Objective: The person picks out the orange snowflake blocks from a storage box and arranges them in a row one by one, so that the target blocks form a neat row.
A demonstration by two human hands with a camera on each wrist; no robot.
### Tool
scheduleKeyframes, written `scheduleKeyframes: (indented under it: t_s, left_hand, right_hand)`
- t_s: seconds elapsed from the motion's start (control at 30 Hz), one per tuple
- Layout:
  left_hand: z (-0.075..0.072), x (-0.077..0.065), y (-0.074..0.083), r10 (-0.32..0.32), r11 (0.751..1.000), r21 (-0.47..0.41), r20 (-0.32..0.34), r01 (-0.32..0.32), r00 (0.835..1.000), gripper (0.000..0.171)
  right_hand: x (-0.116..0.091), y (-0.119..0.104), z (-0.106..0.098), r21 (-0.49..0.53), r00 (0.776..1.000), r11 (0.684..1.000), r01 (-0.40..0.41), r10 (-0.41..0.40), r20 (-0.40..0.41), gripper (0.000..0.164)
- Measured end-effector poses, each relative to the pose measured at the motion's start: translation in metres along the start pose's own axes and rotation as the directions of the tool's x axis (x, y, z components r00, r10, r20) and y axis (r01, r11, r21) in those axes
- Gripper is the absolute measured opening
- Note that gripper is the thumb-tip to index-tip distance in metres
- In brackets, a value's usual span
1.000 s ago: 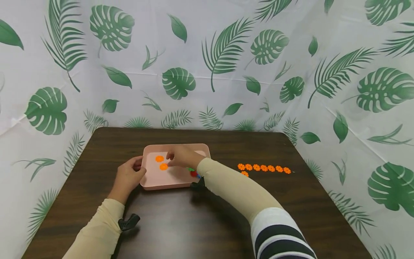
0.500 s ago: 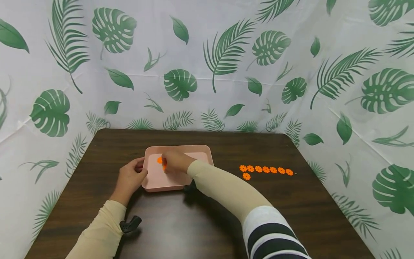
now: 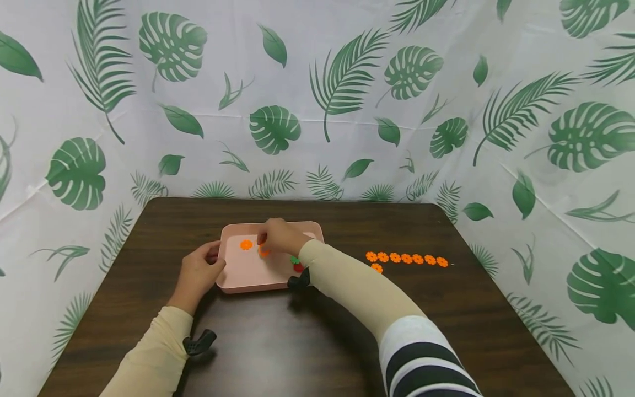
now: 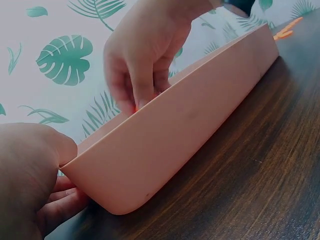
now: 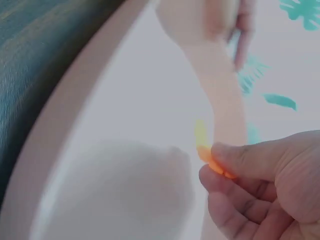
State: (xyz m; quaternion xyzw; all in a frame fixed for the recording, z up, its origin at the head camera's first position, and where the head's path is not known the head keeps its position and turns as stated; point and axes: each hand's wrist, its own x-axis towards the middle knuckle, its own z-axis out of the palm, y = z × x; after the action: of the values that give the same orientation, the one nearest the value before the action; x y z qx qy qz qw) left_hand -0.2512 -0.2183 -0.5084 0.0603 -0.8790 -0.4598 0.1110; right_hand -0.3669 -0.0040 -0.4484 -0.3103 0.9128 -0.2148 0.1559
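Note:
My left hand point(image 3: 197, 270) holds the left end of a shallow pink tray point(image 3: 238, 278). In the left wrist view its thumb lies at the rim and its fingers are around the corner. Over the inside of the tray, my right hand point(image 3: 283, 236) pinches an orange flower-shaped disc point(image 5: 218, 164) between thumb and fingertips. A second orange flower disc point(image 3: 246, 245) lies in the tray, left of that hand. Green point(image 3: 295, 259) and red point(image 3: 298, 268) pieces sit at the tray's right side, partly hidden by the right wrist.
On the dark wooden table point(image 3: 278, 342), a row of several orange flower discs point(image 3: 407, 258) lies right of the tray. One more disc point(image 3: 377, 268) is below the row's left end. A leaf-printed white cloth point(image 3: 337, 160) hangs behind the table.
My right hand reached left to the nearer orange disc in the tray, took it between the fingertips and shifted slightly right with it. The left hand stayed on the tray.

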Motion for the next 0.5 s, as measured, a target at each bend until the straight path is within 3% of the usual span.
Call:
scheduleKeyframes:
  t_s: [0.13, 0.27, 0.4, 0.5]
  left_hand:
    - [0.006, -0.001, 0.003, -0.002, 1.0, 0.001, 0.034, 0.002, 0.999, 0.049]
    - [0.003, 0.0, 0.006, -0.02, 0.999, 0.028, 0.046, 0.019, 0.999, 0.051]
    - [-0.002, 0.001, 0.008, -0.061, 0.997, 0.041, 0.044, 0.059, 0.997, 0.053]
    - [0.0, -0.001, 0.009, -0.089, 0.996, 0.032, 0.069, 0.087, 0.994, 0.056]
  right_hand:
    - [-0.028, 0.022, -0.021, 0.138, 0.996, 0.987, -0.082, 0.086, -0.027, 0.004]
    - [-0.056, 0.049, -0.047, 0.188, 0.985, 0.975, -0.118, 0.139, -0.102, 0.006]
    - [-0.09, 0.079, -0.073, 0.222, 0.961, 0.958, -0.183, 0.222, -0.165, 0.009]
    - [-0.128, 0.114, -0.084, 0.247, 0.935, 0.937, -0.245, 0.296, -0.197, 0.009]
